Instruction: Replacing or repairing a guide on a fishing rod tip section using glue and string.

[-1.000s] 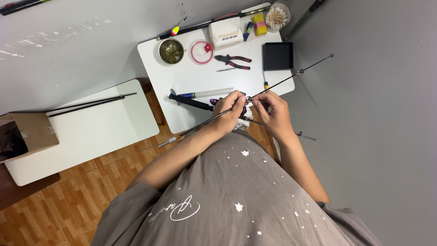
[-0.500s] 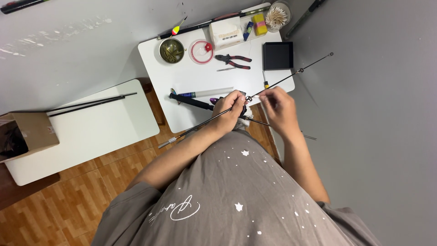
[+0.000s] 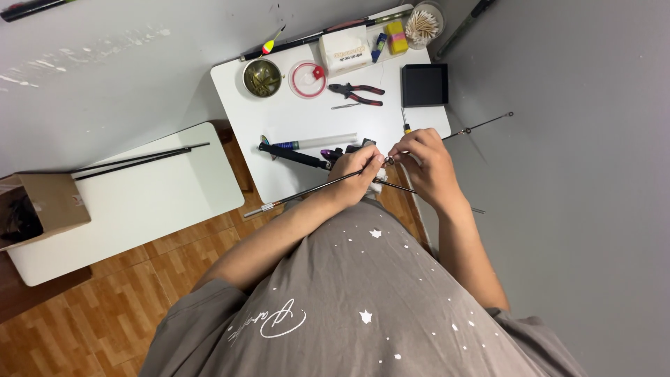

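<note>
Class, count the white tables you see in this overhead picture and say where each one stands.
2. One white rectangular table stands under both hands, carrying tools; a second white rectangular table stands to its left, beside the brown cardboard box. None seems hidden.

Home hobby workbench — pliers (image 3: pixel 357 92), white table (image 3: pixel 293 126), wood floor (image 3: pixel 105 314).

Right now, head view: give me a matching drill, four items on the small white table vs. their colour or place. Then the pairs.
Things:
1. pliers
2. square box
3. round bowl
4. thin rod

Descriptions:
A. black, open-topped, near the table's right edge
B. held in both hands, slanting across the table's near edge
C. red and black handles, lying flat mid-table
D. far left corner, beside a red-rimmed clear disc

Pairs: 1-C, 2-A, 3-D, 4-B

The left hand and right hand meet on the rod at a small ring.
</note>
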